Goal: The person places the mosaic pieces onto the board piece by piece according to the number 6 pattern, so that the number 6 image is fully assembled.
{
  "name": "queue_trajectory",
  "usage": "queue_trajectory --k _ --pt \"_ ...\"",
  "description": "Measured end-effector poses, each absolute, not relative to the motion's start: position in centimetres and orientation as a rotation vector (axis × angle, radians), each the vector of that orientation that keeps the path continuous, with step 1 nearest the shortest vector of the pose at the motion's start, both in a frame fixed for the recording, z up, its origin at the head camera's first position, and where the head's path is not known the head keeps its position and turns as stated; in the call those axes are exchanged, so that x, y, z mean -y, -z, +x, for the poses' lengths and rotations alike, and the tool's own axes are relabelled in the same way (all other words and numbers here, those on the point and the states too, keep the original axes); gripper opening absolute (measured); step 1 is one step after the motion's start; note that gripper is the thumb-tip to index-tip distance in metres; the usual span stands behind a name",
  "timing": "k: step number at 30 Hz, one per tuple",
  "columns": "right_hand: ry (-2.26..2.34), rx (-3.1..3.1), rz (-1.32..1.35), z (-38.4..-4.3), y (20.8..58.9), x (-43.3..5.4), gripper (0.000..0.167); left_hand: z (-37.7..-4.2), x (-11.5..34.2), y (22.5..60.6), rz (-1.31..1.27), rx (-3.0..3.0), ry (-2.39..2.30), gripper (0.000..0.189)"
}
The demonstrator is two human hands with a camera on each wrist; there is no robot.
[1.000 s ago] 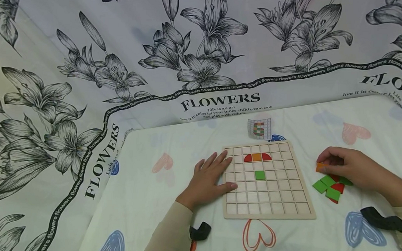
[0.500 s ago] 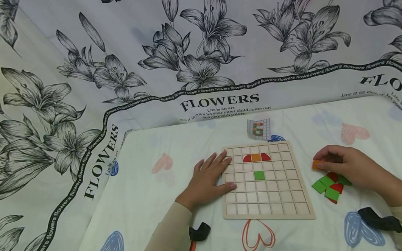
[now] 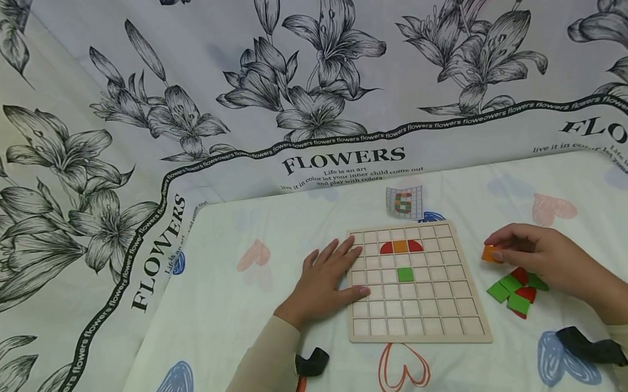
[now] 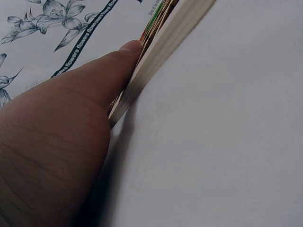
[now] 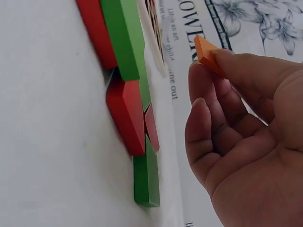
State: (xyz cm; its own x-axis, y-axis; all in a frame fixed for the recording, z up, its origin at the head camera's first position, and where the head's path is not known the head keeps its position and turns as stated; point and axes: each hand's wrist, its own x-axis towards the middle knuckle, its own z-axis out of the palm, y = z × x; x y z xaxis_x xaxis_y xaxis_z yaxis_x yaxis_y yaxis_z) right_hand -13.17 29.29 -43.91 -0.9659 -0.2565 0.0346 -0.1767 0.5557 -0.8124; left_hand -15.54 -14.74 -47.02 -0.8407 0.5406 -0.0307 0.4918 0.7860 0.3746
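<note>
My right hand point(image 3: 543, 258) pinches an orange square tile point(image 3: 490, 254) between thumb and fingers, just right of the wooden grid board point(image 3: 422, 323). In the right wrist view the orange tile point(image 5: 208, 56) shows at the fingertips, apart from the pile. My left hand point(image 3: 321, 287) lies spread on the board's left edge; its thumb point(image 4: 118, 66) rests over the rim in the left wrist view. On the board, another orange tile point(image 3: 399, 246) sits between two red rounded pieces point(image 3: 386, 248). A green square tile point(image 3: 406, 274) lies in a cell below them.
Below the right hand lies a pile of green tiles point(image 3: 497, 293) and red pieces point(image 3: 526, 293). A small printed pattern card point(image 3: 405, 202) lies behind the board. Black straps point(image 3: 313, 362) hang at both wrists. A flower-printed cloth point(image 3: 333, 59) covers the back.
My right hand has moved slightly left and away from the pile, carrying the orange tile. The left hand stays put on the board.
</note>
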Motion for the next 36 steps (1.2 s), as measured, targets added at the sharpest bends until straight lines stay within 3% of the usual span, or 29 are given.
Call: queue_trajectory --k 15,23,36 --pt "1.453 -2.725 -0.379 -12.4 43.0 -27.0 0.016 -15.3 15.0 47.0 0.831 -2.847 -0.528 0.09" --pt "1.529 -2.679 -0.505 -11.8 41.9 -26.0 0.016 -15.4 14.8 47.0 0.829 -2.833 -0.548 0.09" --pt "1.562 -2.711 -0.559 -13.1 37.7 -22.1 0.012 -15.5 14.7 47.0 0.837 -2.837 -0.542 0.089"
